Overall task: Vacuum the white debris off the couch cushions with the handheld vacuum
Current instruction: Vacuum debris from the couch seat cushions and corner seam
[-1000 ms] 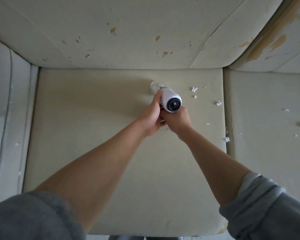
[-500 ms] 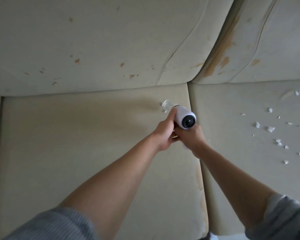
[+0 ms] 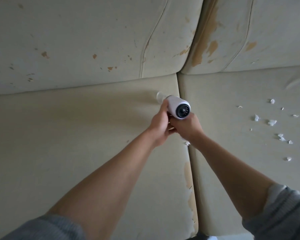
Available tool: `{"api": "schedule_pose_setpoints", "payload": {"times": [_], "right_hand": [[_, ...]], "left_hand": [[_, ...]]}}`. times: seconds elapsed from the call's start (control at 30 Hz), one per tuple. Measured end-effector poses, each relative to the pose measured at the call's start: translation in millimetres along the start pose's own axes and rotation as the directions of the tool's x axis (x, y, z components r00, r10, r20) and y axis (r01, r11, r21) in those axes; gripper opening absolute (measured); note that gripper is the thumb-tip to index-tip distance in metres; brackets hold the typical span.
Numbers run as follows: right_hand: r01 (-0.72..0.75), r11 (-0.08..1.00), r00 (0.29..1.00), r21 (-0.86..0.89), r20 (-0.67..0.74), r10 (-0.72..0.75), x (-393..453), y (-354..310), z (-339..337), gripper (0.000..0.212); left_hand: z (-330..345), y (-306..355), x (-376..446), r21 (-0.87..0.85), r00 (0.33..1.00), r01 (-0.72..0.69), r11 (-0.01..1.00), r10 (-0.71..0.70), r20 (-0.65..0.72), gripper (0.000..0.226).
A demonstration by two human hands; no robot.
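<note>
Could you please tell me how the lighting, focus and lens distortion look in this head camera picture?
Head view: soft, dim, even light with no glare; a faint shadow on the seat cushion left of the vacuum; wide-angle bending of the cushion seams; white debris slightly soft towards the right edge.

The left seat cushion (image 3: 76, 144) lies open for passage, bounded behind by the back cushions (image 3: 93, 40), while white debris (image 3: 272, 122) is scattered across the right seat cushion (image 3: 232, 104).
</note>
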State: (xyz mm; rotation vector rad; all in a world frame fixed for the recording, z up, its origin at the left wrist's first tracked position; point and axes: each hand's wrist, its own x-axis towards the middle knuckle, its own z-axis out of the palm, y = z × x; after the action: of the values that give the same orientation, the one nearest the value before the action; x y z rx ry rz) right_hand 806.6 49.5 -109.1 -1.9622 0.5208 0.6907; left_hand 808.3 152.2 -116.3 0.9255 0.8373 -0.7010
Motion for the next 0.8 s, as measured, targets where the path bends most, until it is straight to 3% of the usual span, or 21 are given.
{"api": "schedule_pose_setpoints", "payload": {"times": [0.13, 0.27, 0.47, 0.53, 0.63, 0.8], "right_hand": [[-0.039, 0.993, 0.998, 0.108, 0.062, 0.032, -3.5, 4.6, -15.7, 0.015], [-0.026, 0.999, 0.988, -0.038, 0.152, 0.031, -12.1, 5.6, 1.1, 0.007], [-0.011, 0.995, 0.988, -0.099, 0.151, 0.026, -33.9, 25.9, -9.0, 0.004], [-0.004, 0.996, 0.994, -0.085, 0.106, 0.013, -34.2, 33.9, -25.0, 0.016], [-0.021, 1.0, 0.998, 0.015, 0.059, 0.02, -25.4, 41.5, -45.4, 0.01], [-0.057, 0.995, 0.991, 0.084, 0.124, 0.046, -25.4, 45.1, -65.9, 0.022]], "left_hand": [[19.4, -8.4, -1.2, 0.062, 0.997, -0.017, 0.998, 0.022, -0.075, 0.055], [-0.4, -22.9, -15.6, -0.059, 0.986, -0.07, 0.996, 0.061, -0.155, 0.062], [-10.7, -51.9, -29.2, -0.108, 0.999, -0.006, 0.994, 0.001, -0.049, 0.063], [7.1, -54.3, -26.1, -0.064, 1.0, 0.009, 0.998, -0.009, -0.011, 0.065], [38.0, -52.9, -17.8, 0.038, 1.0, 0.011, 0.999, -0.011, -0.019, 0.063], [61.7, -59.1, -17.8, 0.052, 0.998, 0.034, 0.998, -0.031, -0.051, 0.061]]}}
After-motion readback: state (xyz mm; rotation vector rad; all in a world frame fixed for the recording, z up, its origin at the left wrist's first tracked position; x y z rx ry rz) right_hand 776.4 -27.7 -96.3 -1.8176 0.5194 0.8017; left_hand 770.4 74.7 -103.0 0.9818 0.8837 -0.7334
